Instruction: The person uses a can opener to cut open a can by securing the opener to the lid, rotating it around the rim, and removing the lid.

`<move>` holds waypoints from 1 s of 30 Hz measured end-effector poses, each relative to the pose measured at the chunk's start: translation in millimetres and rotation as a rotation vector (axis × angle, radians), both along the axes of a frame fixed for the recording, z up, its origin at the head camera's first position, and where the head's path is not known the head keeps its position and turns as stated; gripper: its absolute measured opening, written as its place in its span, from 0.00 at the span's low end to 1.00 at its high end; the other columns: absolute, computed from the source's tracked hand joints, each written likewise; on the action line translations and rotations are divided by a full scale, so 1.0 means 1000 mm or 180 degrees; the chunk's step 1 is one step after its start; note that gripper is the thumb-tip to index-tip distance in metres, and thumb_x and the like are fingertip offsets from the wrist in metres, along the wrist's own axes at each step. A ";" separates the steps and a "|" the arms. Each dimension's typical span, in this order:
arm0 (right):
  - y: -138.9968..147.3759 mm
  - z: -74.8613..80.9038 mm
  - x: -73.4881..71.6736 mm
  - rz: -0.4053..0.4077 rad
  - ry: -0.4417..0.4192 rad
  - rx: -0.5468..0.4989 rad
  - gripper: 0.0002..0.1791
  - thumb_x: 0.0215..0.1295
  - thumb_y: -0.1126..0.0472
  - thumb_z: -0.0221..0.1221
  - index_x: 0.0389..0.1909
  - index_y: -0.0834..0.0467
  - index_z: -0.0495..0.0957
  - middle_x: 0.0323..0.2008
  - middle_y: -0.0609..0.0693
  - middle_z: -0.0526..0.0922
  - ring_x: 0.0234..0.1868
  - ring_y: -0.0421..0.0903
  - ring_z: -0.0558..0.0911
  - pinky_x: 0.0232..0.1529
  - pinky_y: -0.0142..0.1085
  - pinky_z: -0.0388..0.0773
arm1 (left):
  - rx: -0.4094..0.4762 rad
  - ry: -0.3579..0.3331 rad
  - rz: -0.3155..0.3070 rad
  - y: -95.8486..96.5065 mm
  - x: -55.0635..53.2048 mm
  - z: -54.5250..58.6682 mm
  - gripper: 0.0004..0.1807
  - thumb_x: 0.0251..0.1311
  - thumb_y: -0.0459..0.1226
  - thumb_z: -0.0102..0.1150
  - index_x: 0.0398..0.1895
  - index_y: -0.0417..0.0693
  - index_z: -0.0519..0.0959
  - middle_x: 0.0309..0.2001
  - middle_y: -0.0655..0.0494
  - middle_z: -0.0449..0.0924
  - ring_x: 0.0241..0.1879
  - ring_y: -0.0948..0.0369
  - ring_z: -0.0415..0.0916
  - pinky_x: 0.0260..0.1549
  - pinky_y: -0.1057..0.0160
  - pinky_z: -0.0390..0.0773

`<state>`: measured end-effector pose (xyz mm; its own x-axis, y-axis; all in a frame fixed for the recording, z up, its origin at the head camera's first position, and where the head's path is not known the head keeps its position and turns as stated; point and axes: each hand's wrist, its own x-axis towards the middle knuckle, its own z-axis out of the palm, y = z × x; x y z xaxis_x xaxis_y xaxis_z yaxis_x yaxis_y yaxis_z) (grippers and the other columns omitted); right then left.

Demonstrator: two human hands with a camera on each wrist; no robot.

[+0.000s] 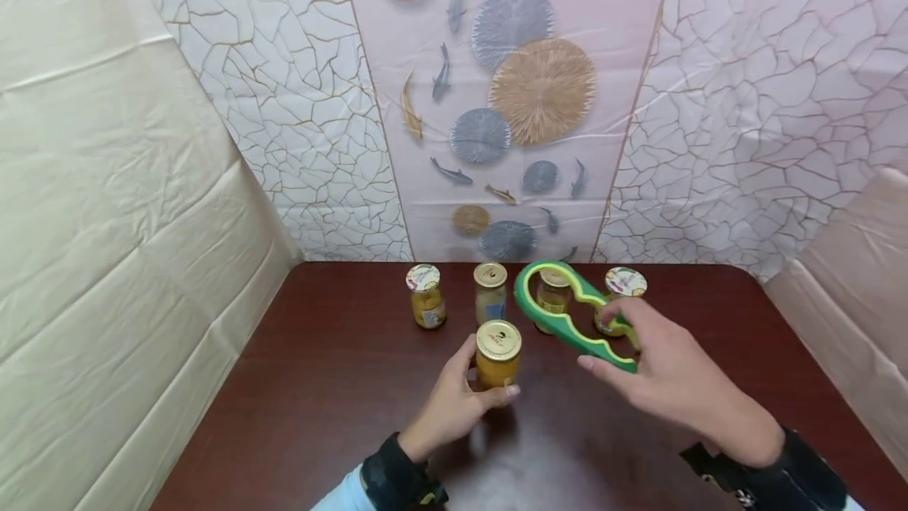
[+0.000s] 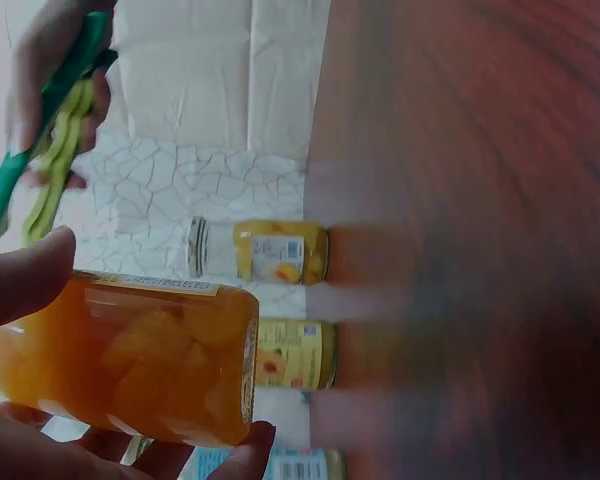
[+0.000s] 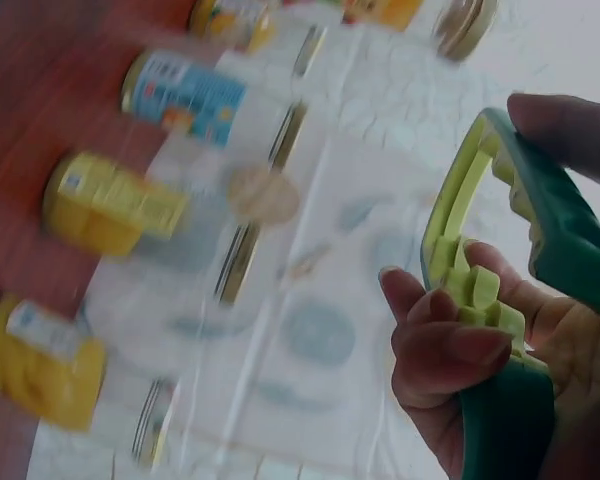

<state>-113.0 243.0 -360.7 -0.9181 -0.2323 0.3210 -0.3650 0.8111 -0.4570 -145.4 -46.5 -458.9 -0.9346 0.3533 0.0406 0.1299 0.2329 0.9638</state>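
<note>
My left hand [image 1: 454, 400] grips a glass jar [image 1: 497, 369] by its sides, fingers behind and thumb in front. The jar has a gold lid, and orange fruit pieces show through its glass [image 2: 160, 360]. It is held upright above the table. To the right, my right hand [image 1: 681, 373] holds a green jar opener [image 1: 560, 327] by its handle end, with thumb and fingers on both arms. Its lime inner edge is wavy, and the looped end points left, apart from the held jar. In the right wrist view the opener's arms [image 3: 570, 225] stand spread.
Along the back of the dark red table [image 1: 319, 385] stand a white-lidded jar [image 1: 428, 306], two gold-lidded jars, one [image 1: 490, 306] behind the held jar and one [image 1: 553, 300] seen through the opener, and another white-lidded jar [image 1: 626, 282] partly behind my right hand. A patterned backdrop [image 1: 326, 117] rises behind.
</note>
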 end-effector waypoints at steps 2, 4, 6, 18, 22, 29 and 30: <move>-0.010 0.001 0.000 0.0167 -0.0083 -0.0006 0.30 0.62 0.42 0.76 0.56 0.49 0.73 0.41 0.45 0.82 0.36 0.36 0.77 0.35 0.32 0.74 | -0.0047 0.0009 -0.0045 0.003 0.003 -0.001 0.40 0.63 0.43 0.77 0.76 0.66 0.68 0.66 0.58 0.80 0.66 0.56 0.78 0.64 0.48 0.79; -0.019 0.001 -0.001 0.0276 -0.0146 -0.0001 0.31 0.61 0.41 0.76 0.56 0.48 0.73 0.40 0.43 0.82 0.37 0.37 0.77 0.37 0.33 0.75 | -0.0088 0.0025 -0.0091 0.007 0.004 -0.002 0.39 0.64 0.44 0.77 0.75 0.66 0.69 0.65 0.59 0.81 0.65 0.57 0.79 0.62 0.51 0.80; -0.026 0.000 -0.003 0.0389 -0.0222 -0.0001 0.31 0.61 0.40 0.76 0.56 0.47 0.72 0.42 0.42 0.83 0.39 0.37 0.79 0.39 0.34 0.76 | -0.0095 0.0024 -0.0140 0.010 0.005 -0.002 0.38 0.64 0.44 0.77 0.75 0.66 0.69 0.66 0.58 0.81 0.65 0.57 0.80 0.61 0.54 0.81; -0.045 -0.002 -0.005 0.0780 -0.0462 -0.0013 0.34 0.63 0.38 0.74 0.60 0.48 0.67 0.30 0.38 0.76 0.26 0.29 0.68 0.31 0.30 0.68 | -0.0131 0.0088 -0.0211 0.016 0.008 0.001 0.35 0.65 0.42 0.76 0.73 0.64 0.73 0.69 0.57 0.79 0.65 0.58 0.79 0.61 0.59 0.80; -0.047 0.000 -0.005 0.0780 -0.0543 0.0104 0.39 0.64 0.35 0.72 0.64 0.49 0.65 0.38 0.40 0.84 0.35 0.30 0.80 0.36 0.31 0.75 | -0.0043 0.0206 -0.0320 0.017 0.009 0.002 0.37 0.65 0.38 0.75 0.75 0.65 0.71 0.70 0.59 0.78 0.67 0.60 0.77 0.66 0.57 0.77; -0.050 0.000 -0.005 0.0776 -0.0573 0.0229 0.42 0.62 0.33 0.72 0.68 0.49 0.67 0.51 0.45 0.87 0.45 0.36 0.86 0.40 0.34 0.81 | 0.0042 0.0176 -0.0304 0.018 0.010 0.000 0.37 0.64 0.36 0.75 0.75 0.67 0.71 0.71 0.59 0.78 0.68 0.59 0.76 0.67 0.54 0.77; -0.049 -0.001 -0.005 0.0784 -0.0554 0.0245 0.42 0.62 0.32 0.72 0.69 0.48 0.67 0.52 0.44 0.86 0.46 0.36 0.86 0.41 0.34 0.81 | 0.0038 0.0163 -0.0294 0.017 0.010 0.000 0.38 0.65 0.36 0.75 0.75 0.67 0.71 0.71 0.59 0.77 0.69 0.58 0.76 0.67 0.54 0.77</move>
